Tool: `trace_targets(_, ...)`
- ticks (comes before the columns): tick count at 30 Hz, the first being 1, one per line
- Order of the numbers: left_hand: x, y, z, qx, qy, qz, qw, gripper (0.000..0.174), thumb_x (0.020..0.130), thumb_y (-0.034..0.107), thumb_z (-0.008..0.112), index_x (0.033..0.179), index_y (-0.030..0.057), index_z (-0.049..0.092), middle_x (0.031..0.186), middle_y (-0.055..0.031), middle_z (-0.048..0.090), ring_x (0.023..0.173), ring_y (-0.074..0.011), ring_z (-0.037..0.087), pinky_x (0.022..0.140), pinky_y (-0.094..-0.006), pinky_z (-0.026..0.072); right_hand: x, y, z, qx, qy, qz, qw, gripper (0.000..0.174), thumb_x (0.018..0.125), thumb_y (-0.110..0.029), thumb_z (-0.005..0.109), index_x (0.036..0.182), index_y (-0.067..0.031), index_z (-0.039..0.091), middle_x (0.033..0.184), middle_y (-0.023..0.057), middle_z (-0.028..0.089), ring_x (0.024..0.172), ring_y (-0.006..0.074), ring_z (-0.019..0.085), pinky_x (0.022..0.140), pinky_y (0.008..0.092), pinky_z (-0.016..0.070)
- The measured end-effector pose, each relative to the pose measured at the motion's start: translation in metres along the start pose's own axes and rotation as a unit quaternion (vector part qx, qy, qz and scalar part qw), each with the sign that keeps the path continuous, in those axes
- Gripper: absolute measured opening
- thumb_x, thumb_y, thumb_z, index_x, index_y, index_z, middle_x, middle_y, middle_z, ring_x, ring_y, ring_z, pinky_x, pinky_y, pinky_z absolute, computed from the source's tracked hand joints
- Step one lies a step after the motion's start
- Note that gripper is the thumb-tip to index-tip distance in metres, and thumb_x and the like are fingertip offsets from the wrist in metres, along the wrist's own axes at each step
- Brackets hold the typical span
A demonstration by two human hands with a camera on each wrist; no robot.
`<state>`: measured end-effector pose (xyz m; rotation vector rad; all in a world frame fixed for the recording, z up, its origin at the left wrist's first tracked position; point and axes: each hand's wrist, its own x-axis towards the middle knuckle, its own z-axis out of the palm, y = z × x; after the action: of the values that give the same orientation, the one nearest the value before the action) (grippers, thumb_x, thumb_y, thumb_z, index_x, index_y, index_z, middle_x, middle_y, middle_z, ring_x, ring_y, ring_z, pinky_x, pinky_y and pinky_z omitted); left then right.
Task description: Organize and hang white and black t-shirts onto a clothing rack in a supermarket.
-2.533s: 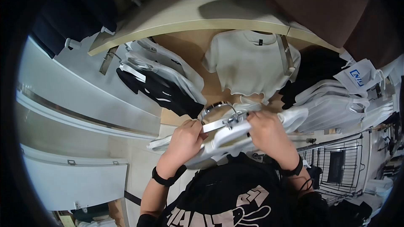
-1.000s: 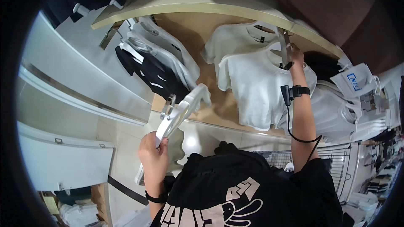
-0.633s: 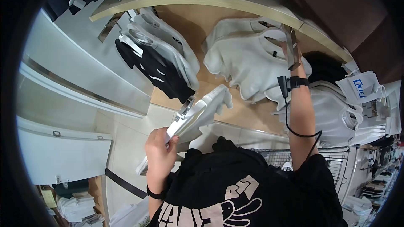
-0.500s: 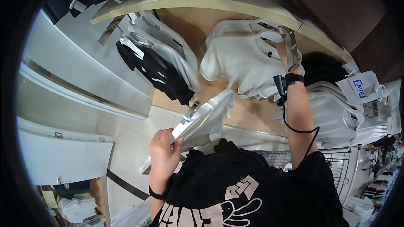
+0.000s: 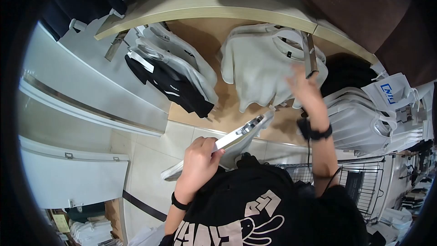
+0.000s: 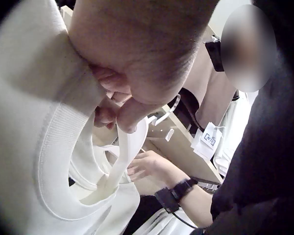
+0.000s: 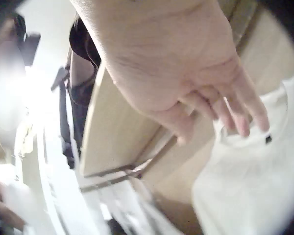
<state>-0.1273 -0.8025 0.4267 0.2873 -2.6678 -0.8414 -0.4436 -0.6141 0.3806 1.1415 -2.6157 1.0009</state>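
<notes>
The left hand (image 5: 199,160) clenched round a white hanger (image 5: 237,134); at two o'clock, the right hand (image 5: 302,86), fingers loose, hovered beside the hung white T-shirt (image 5: 255,68).

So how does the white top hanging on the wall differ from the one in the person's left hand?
The hanging top faces out, spread full from the metal arm; the held top lies tilted, nearly edge-on. The open right hand is by the hanging top's collar; the left hand grips the held top's hanger. Both are white.
</notes>
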Motion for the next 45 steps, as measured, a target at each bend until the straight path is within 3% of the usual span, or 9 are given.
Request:
trace_targets(3,0.013,0.004,0.008,0.003,-0.031,0.036,0.999,0.020,0.071,0.004,0.071,0.085,-0.0021,0.058,0.070,-0.0154,0.056,0.068,-0.0343,0.056,0.060,-0.0439,0.0448,-0.073,-0.075,-0.004,0.222,-0.200,-0.043,0.953,0.043,0.080,-0.018,0.073,0.119,-0.0054,0.060,0.121,0.0111,0.061,0.108,0.0246,0.059,0.089,0.0350,0.0482)
trace_targets(11,0.046,0.032,0.014,-0.036,-0.048,0.163,0.985,0.049,0.071,0.004,0.071,0.117,0.0006,0.055,0.107,-0.0198,0.054,0.102,-0.0368,0.053,0.089,-0.0420,0.0447,-0.116,-0.028,0.047,0.161,0.048,0.119,0.979,0.037,0.075,-0.008,0.066,0.111,-0.0002,0.060,0.072,0.0156,0.062,0.058,0.0207,0.060,0.055,0.0350,0.0481)
trace_targets(21,-0.024,-0.040,0.008,-0.066,-0.032,-0.053,0.996,0.029,0.087,0.005,0.060,0.114,-0.0025,0.058,0.118,-0.0207,0.056,0.109,-0.0387,0.054,0.094,-0.0411,0.0448,0.022,0.066,-0.015,0.003,0.171,0.115,0.979,0.054,0.073,-0.006,0.068,0.124,0.0035,0.053,0.107,0.0231,0.065,0.098,0.0266,0.064,0.087,0.0340,0.0486)
trace_targets(24,-0.032,-0.044,0.012,-0.061,-0.033,-0.078,0.995,0.027,0.087,0.006,0.060,0.112,-0.0029,0.059,0.118,-0.0206,0.057,0.109,-0.0387,0.054,0.094,-0.0415,0.0449,0.048,0.058,-0.010,0.351,0.154,0.109,0.917,0.049,0.079,-0.013,0.069,0.122,0.0028,0.054,0.114,0.0210,0.063,0.105,0.0291,0.061,0.091,0.0358,0.0461)
trace_targets(27,-0.039,-0.049,0.012,-0.037,-0.026,-0.081,0.996,0.026,0.087,0.007,0.059,0.112,-0.0027,0.059,0.118,-0.0206,0.057,0.109,-0.0386,0.054,0.094,-0.0416,0.0451,0.059,0.051,-0.006,0.221,0.153,-0.033,0.963,0.027,0.090,-0.011,0.053,0.112,0.0025,0.059,0.096,0.0101,0.065,0.086,0.0185,0.057,0.079,0.0282,0.0448)
trace_targets(30,-0.046,-0.051,0.011,-0.030,-0.023,-0.099,0.994,0.026,0.087,0.007,0.060,0.111,-0.0026,0.060,0.118,-0.0208,0.057,0.109,-0.0385,0.054,0.094,-0.0415,0.0452,0.085,0.122,0.023,0.536,0.066,0.070,0.839,0.027,0.096,-0.017,0.047,0.111,0.0027,0.059,0.102,0.0060,0.064,0.091,0.0151,0.054,0.083,0.0290,0.0426)
trace_targets(38,-0.063,-0.052,0.008,-0.017,-0.062,-0.113,0.992,0.027,0.086,0.007,0.061,0.111,-0.0025,0.060,0.116,-0.0215,0.058,0.108,-0.0391,0.055,0.093,-0.0418,0.0456,0.094,0.075,-0.010,0.057,0.109,0.051,0.991,0.028,0.093,-0.014,0.045,0.113,0.0007,0.057,0.112,0.0292,0.059,0.105,0.0396,0.057,0.087,0.0408,0.0457)
trace_targets(40,-0.070,-0.052,0.011,-0.013,-0.066,-0.110,0.992,0.026,0.086,0.007,0.061,0.111,-0.0026,0.060,0.115,-0.0217,0.058,0.108,-0.0393,0.055,0.093,-0.0419,0.0457,0.080,0.065,-0.012,-0.173,0.066,0.073,0.980,0.052,0.083,-0.017,0.068,0.125,0.0040,0.047,0.123,0.0288,0.054,0.117,0.0400,0.051,0.100,0.0445,0.0396)
trace_targets(45,-0.103,-0.061,0.017,-0.019,-0.092,-0.127,0.987,0.027,0.085,0.007,0.062,0.110,-0.0034,0.060,0.114,-0.0229,0.058,0.107,-0.0397,0.055,0.092,-0.0428,0.0458,-0.088,0.028,0.044,-0.234,0.136,0.066,0.960,0.062,0.085,-0.007,0.055,0.138,0.0119,0.028,0.144,0.0313,0.031,0.126,0.0453,0.040,0.106,0.0564,0.0289)
